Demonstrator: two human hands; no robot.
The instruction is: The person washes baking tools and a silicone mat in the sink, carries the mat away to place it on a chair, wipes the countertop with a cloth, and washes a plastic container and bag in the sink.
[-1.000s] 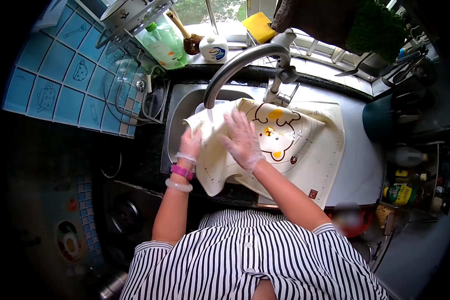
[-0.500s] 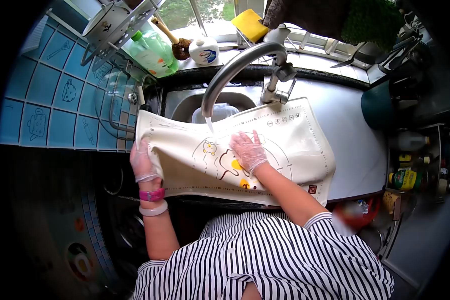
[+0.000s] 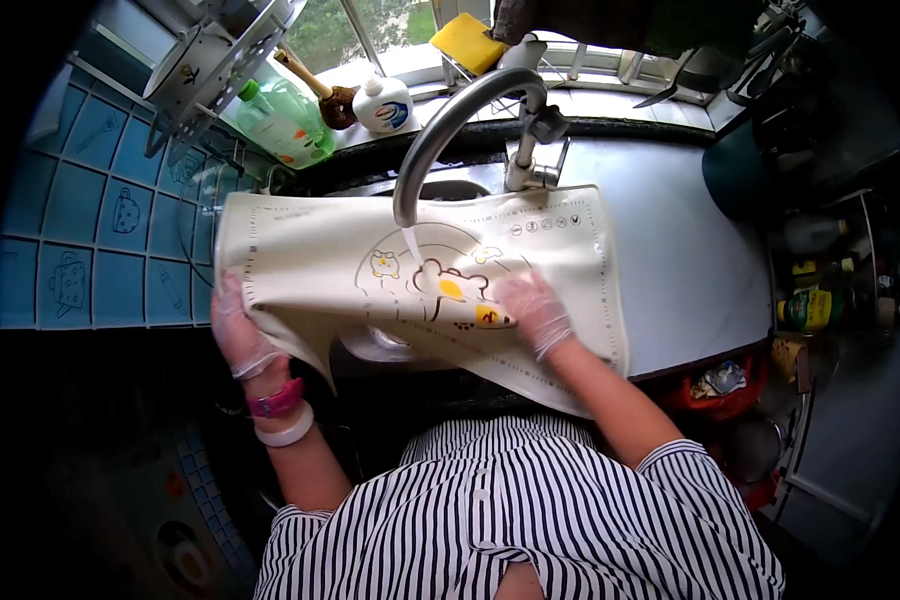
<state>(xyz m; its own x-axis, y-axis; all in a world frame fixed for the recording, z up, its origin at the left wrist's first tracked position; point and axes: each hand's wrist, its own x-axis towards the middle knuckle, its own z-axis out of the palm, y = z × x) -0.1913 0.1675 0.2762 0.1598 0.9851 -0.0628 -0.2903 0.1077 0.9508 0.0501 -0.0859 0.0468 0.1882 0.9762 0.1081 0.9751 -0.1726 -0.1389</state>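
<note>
A cream kneading mat with ruler marks along its edges and a cartoon bear print lies draped across the sink. Water runs from the curved faucet onto its printed middle. My left hand, in a clear plastic glove, grips the mat's left edge and holds that side up, with a fold hanging below. On the right part of the print rests my right hand, gloved as well, its fingers laid on the surface and slightly blurred. The mat covers most of the basin.
A green bottle, a brush and a white bottle stand behind the sink. A yellow sponge sits by the window. The white counter is at right, beside a dark green utensil holder.
My left hand has carried the mat's left edge outward to the left, flattening its upper part. My right hand has slid right and slightly toward me over the print.
</note>
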